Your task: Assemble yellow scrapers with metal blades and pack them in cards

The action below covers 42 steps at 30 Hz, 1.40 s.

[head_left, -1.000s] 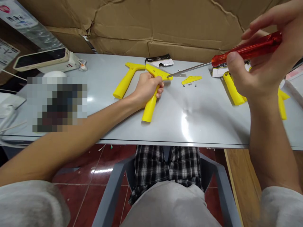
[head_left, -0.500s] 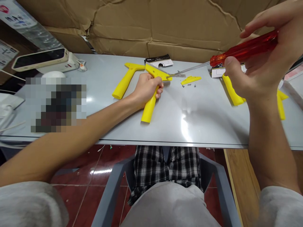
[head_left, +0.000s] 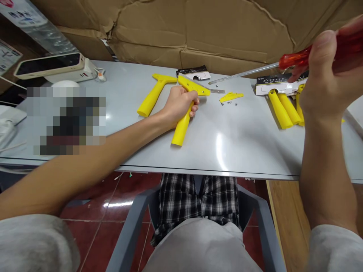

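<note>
My left hand (head_left: 181, 104) is wrapped round the handle of a yellow scraper (head_left: 181, 130), whose wide head points away from me on the table. In my right hand (head_left: 326, 71), raised at the right, is a screwdriver (head_left: 295, 58) with a clear red handle. Its tip hangs just above and to the right of the scraper head, apart from it. Beside the head lie a thin metal blade (head_left: 218, 91), a yellow cover plate (head_left: 231, 96) and several small screws (head_left: 229, 102). Another yellow scraper (head_left: 151, 96) rests left of my left hand.
More yellow scrapers (head_left: 280, 109) in black-and-white card packaging (head_left: 272, 84) lie at the right, partly behind my right arm. Another card (head_left: 194, 71) sits at the back. A phone (head_left: 49, 65) rests on a white device (head_left: 85, 71) at the left. Cardboard (head_left: 215, 34) walls the rear edge.
The screwdriver tip has lifted off the scraper head as my right hand moved right. My left hand keeps its hold on the scraper.
</note>
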### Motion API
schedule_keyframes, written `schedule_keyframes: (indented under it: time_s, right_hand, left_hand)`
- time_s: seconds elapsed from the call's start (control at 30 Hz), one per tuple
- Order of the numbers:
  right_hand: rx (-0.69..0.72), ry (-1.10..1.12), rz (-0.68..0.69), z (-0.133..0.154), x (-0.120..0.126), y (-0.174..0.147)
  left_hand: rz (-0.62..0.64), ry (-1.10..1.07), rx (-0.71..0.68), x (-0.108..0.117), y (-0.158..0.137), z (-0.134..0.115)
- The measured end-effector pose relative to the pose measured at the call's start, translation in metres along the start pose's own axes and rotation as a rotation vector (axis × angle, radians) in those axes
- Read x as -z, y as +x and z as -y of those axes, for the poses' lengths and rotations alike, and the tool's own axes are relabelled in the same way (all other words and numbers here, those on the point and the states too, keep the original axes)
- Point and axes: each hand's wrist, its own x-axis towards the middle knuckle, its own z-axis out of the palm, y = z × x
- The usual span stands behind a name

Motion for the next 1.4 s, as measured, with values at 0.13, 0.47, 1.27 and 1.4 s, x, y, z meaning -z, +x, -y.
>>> schedule_keyframes:
  time_s: [0.13,0.47,1.27,1.4]
  right_hand:
    - [0.236,-0.087,-0.009,-0.001,-0.009,-0.002]
    - [0.248,-0.091,-0.024,0.004,-0.013,-0.004]
    - [0.194,-0.079,-0.019,0.001,-0.012,-0.004]
    - [0.213,-0.065,-0.021,0.000,-0.012,-0.003]
  left_hand:
    - [0.021,0.012,0.014,-0.001,-0.002,-0.002]
    - [0.047,-0.039,-0.042,0.001,-0.001,0.004]
    - [0.061,-0.031,-0.036,0.001,0.000,0.003]
    - [0.057,-0.026,-0.039,0.001,0.000,0.004]
